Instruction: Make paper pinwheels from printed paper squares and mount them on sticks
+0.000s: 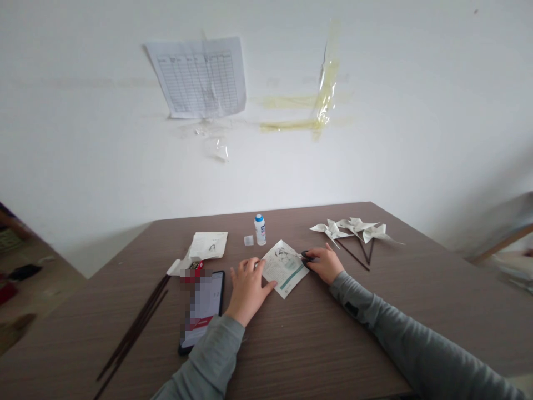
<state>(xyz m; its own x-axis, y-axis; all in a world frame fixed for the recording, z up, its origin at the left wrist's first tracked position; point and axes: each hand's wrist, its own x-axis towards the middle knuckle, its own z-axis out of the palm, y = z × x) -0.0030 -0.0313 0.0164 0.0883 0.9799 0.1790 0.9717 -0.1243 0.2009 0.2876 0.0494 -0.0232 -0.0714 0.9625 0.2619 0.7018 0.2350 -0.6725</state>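
A square sheet of printed paper (284, 272) lies on the table, turned so one corner points toward me. My left hand (249, 289) rests at its left edge, fingers spread, with the thumb and fingertips at the paper. At the right corner, my right hand (326, 264) is closed around the black handles of small scissors (306, 256). Their thin metal blades reach left over the paper's upper part. Whether the blades are apart cannot be made out. Just beyond the sheet stands a white glue bottle (260, 230) with a blue top, a small clear cap (249, 240) beside it.
Several paper pinwheels (357, 228) on dark sticks lie at the back right. A stack of paper squares (209, 245) sits back left, near a red packet (195, 272). A phone (208, 303) lies by my left forearm, with several dark sticks (135, 328) further left. A wall borders the table (316, 344).
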